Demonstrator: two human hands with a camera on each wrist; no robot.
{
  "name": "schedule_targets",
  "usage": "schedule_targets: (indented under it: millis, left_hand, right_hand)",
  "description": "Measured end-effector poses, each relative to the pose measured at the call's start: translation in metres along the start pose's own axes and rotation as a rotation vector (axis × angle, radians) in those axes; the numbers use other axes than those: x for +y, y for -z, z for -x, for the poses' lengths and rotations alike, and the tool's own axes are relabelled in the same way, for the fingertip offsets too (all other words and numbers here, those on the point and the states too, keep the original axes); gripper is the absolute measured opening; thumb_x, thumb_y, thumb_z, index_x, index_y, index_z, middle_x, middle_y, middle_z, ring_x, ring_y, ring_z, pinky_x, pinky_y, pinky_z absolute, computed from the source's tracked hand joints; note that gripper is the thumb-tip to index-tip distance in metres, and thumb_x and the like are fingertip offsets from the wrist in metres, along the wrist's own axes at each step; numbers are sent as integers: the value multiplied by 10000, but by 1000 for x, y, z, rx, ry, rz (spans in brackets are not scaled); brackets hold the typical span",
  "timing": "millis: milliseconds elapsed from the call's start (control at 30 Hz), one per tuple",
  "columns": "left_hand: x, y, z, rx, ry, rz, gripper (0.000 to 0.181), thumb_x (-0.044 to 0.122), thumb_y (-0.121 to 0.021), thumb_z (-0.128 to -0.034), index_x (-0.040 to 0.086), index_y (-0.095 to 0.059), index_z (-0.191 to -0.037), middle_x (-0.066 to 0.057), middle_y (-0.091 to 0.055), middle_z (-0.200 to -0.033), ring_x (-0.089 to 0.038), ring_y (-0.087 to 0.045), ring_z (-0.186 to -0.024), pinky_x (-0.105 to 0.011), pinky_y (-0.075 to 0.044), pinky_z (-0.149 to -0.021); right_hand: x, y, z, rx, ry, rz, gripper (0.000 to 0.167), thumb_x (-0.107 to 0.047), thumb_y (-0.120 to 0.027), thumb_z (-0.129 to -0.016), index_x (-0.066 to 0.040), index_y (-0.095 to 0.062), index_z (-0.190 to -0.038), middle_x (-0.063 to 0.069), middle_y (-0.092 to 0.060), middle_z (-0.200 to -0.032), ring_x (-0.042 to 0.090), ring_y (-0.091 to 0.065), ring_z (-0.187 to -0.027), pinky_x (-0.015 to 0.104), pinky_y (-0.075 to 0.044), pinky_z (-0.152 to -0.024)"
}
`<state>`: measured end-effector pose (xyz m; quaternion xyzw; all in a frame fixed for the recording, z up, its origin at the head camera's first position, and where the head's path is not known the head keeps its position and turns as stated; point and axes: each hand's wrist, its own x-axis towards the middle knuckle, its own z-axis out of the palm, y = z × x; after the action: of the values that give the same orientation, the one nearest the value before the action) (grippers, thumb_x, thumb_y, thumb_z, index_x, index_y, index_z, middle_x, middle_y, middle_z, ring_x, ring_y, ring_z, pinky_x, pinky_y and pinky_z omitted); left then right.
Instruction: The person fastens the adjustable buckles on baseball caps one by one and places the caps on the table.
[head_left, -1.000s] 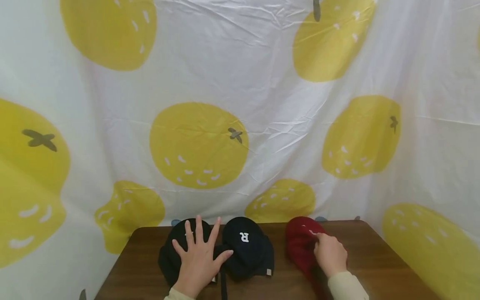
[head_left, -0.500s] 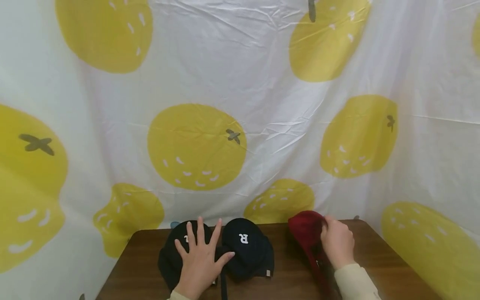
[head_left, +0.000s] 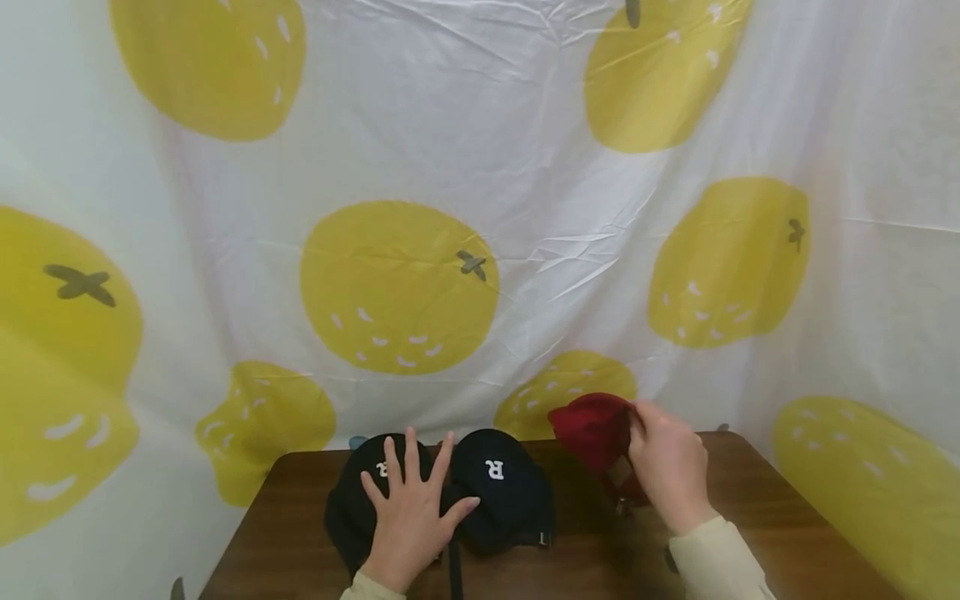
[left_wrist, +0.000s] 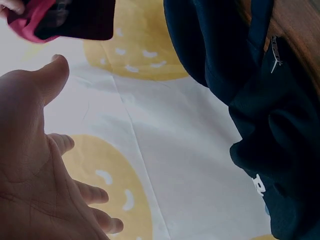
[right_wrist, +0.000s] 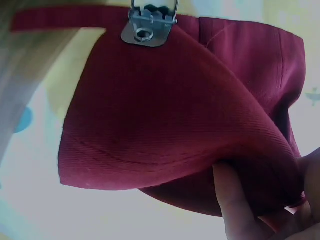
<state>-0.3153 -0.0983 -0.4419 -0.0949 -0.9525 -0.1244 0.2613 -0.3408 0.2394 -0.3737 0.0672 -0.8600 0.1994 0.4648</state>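
- Your right hand (head_left: 671, 467) pinches the brim-side or crown edge (can't tell which) of the deep-red, soft cloth cap (head_left: 588, 429). It looks raised over the brown wood-grain table (head_left: 570, 567), near the back edge, right of centre.
- Your left hand (head_left: 412, 517) has its fingers spread and holds nothing. From the head it covers part of the left black, rounded cloth cap (head_left: 348, 517). Beside that sits the right black, rounded cloth cap (head_left: 506, 508) with a white R. Your hands are apart.
- Risk: the red cap may slip or fold in on itself; you grip one edge, and the rest sags.
- Risk: the dangling silver metal buckle (right_wrist: 148, 30) could catch if the red cap swings toward the right black cap.
- Risk: lowering your left hand carelessly could dent the left black cap or nudge the pair; the thumb lies over both in the head view.
- Left wrist view only: a clear gap between your palm and the black cloth, so you seem to hover.
- Right wrist view only: fingertip tucked under the red fold, buckle plain. From the head, your knuckles hide that grip.
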Motion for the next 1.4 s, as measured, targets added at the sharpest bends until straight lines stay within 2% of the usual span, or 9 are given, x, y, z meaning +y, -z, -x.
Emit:
schedule_targets:
  millis: [200, 433, 667, 867, 1033, 1300, 1400]
  left_hand:
    - [-1, 0, 1, 26, -3, -11, 920, 779, -522, -855, 409, -143, -1607, -229, -89, -1651, -548, -66, -1468, -845, -115, -981]
    - [-3, 3, 4, 27, -4, -4, 921, 751, -552, -865, 424, -109, -1603, -221, -74, -1655, -542, -51, -1472, -840, -125, -985]
    - [0, 7, 3, 38, -11, 25, 877, 715, -539, -902, 397, -133, -1612, -219, -72, -1655, -521, -13, -1482, -835, -115, -994]
    - [0, 12, 2, 68, -24, -15, 881, 606, -610, -929, 401, -91, -1611, -238, -109, -1644, -526, -37, -1479, -837, -128, -990]
    - [0, 16, 2, 99, -39, -17, 824, 458, -654, -956, 367, -167, -1615, -257, -166, -1626, -544, -79, -1467, -841, -155, -975]
    - [2, 22, 3, 117, -66, 47, 677, 344, -568, -1022, 330, -232, -1610, -267, -218, -1606, -554, -111, -1458, -842, -179, -965]
    - [4, 27, 2, 114, -65, 107, 589, 325, -527, -1046, 300, -309, -1592, -250, -231, -1604, -547, -116, -1459, -838, -176, -971]
  right_hand:
    - [-32, 3, -2, -72, 119, -14, 136, -113, -696, -937, -164, -625, -832, 45, -648, -744, 335, -635, -635, 484, -433, -445]
    - [-59, 0, 6, -169, 169, -25, 226, -132, -682, -955, -178, -527, -798, -9, -533, -693, 292, -585, -591, 409, -380, -428]
    - [-81, 1, 11, -249, 217, -44, 224, -148, -674, -964, -196, -513, -815, -40, -503, -688, 283, -608, -632, 403, -399, -448]
    - [-97, 1, 17, -297, 222, -98, 268, -128, -679, -958, -215, -487, -792, -65, -459, -660, 196, -526, -576, 355, -358, -451]
    - [-105, 0, 23, -340, 194, -117, 263, -138, -685, -957, -230, -506, -788, -70, -497, -639, 190, -543, -558, 352, -347, -444]
    - [-112, -8, 30, -437, 178, -117, 210, -160, -686, -965, -248, -554, -828, -94, -564, -690, 152, -570, -594, 340, -367, -463]
    - [-117, -13, 31, -454, 188, -121, 211, -174, -681, -969, -253, -553, -822, -108, -544, -677, 154, -581, -610, 340, -371, -473]
